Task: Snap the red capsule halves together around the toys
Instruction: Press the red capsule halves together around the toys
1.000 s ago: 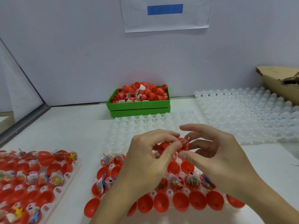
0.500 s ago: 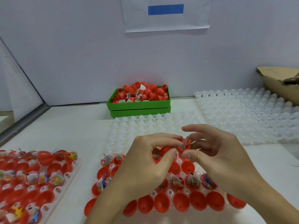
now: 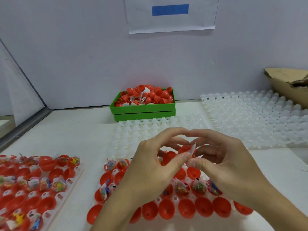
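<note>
Red capsule half (image 3: 185, 150) with toy packet (image 3: 193, 149) is pinched by left hand (image 3: 155, 165) and right hand (image 3: 223, 162). Both are held above white tray (image 3: 175, 198).

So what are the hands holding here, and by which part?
Both hands, left and right, hold a red capsule between fingertips and thumbs, by its outer shell. A white wrapper edge sticks out at the seam.

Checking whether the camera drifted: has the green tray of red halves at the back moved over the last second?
No. The green tray sits against the back wall, just behind the clear white tray, as before; the hands work in front.
</note>
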The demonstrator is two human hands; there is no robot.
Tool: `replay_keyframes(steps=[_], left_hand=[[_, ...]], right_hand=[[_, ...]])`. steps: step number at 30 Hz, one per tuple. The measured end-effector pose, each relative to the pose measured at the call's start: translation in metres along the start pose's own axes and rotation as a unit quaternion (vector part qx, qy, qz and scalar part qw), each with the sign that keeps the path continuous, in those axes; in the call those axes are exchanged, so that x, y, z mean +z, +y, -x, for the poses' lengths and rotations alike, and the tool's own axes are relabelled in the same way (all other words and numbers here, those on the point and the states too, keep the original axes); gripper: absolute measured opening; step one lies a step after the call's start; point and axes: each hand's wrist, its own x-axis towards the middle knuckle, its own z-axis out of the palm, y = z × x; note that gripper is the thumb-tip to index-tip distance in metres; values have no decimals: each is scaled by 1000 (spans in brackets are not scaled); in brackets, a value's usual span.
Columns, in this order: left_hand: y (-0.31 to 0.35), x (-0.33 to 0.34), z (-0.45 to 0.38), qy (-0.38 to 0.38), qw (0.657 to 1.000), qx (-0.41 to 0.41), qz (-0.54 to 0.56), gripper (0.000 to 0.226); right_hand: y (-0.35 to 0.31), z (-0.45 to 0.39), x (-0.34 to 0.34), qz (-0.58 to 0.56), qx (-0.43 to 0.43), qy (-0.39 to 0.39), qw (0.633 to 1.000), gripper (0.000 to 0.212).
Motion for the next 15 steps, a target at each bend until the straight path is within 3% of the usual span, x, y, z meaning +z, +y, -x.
replay_keyframes(steps=[4, 15], left_hand=[[0, 2, -1, -16, 999, 39, -5, 30], [-5, 1, -1, 26, 998, 5, 55, 8]], right_hand=[[-1, 0, 0, -3, 2, 2, 1000, 53], [-4, 0, 1, -47, 17, 10, 999, 51]])
